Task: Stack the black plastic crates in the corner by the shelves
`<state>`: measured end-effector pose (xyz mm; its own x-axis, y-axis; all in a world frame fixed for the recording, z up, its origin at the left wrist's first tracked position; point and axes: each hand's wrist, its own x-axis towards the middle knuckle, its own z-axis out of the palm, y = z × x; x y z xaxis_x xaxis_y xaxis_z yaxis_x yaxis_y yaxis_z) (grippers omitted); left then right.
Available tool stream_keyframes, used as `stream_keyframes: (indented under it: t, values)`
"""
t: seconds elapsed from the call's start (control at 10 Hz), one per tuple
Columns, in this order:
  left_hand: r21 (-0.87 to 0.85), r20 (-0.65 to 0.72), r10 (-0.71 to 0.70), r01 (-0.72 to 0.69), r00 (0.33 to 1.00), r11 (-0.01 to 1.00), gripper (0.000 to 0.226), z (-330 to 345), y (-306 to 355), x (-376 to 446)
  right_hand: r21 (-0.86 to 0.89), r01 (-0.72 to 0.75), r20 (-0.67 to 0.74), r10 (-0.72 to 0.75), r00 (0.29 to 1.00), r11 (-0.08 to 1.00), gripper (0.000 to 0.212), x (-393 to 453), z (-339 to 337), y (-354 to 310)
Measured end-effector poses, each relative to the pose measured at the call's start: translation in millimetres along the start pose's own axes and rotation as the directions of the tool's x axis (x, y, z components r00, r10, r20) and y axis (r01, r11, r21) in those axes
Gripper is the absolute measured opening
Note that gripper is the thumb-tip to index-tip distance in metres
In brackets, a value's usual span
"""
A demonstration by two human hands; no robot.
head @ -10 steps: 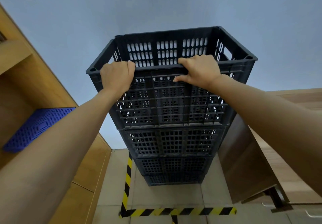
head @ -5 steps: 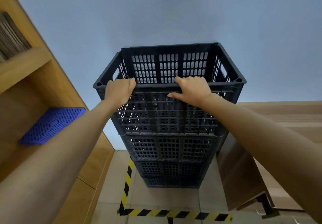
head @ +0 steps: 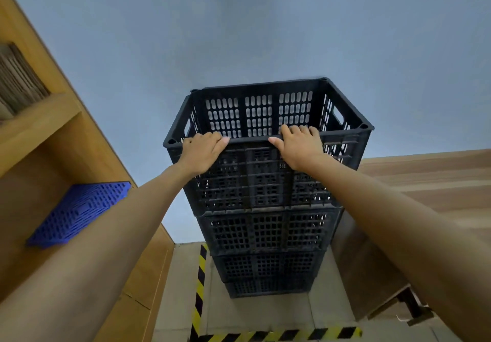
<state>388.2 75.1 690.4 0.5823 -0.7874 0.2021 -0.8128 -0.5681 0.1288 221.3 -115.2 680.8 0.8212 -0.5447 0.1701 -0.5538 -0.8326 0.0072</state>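
- My left hand (head: pixel 202 152) and right hand (head: pixel 299 146) both curl over the near rim of the top crate (head: pixel 265 160).
- It sits on the crate stack (head: pixel 265 235) in the corner, by the shelves (head: pixel 39 129).
- If I push, the tall stack could tip over.
- If it sits crooked, it could slide off.

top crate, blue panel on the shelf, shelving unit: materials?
Top crate: black moulded plastic, matte, scuffed; slotted walls and ribbed rim suggest injection moulding. Blue panel: plastic, perforated grid, even saturated colour. Shelving unit: looks like wood-grain laminate or veneered board, smooth satin; solid wood can't be ruled out.
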Motion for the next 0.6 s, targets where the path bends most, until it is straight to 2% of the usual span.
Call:
stream_keyframes:
  t: [0.2,0.3,0.4,0.6]
  values:
    - [-0.070,0.173,0.109,-0.098,0.979,0.993,0.045,-16,-11,-1,-0.012,-0.048,0.085,0.049,0.995,0.999,0.068,-13,-10,-3]
    - [-0.013,0.192,0.164,-0.165,0.968,0.986,0.045,-32,-15,-7,-0.019,-0.030,0.108,0.031,0.994,0.999,0.068,-24,-30,-15]
    - [0.039,0.176,0.245,-0.255,0.953,0.966,0.044,-54,-18,-10,-0.084,0.039,0.147,-0.027,0.989,0.996,0.063,-35,-56,-29]
    - [0.028,-0.001,0.281,-0.281,0.960,0.959,0.034,-121,-6,-7,0.045,0.059,-0.037,-0.057,0.998,0.997,0.035,-36,-120,-48]
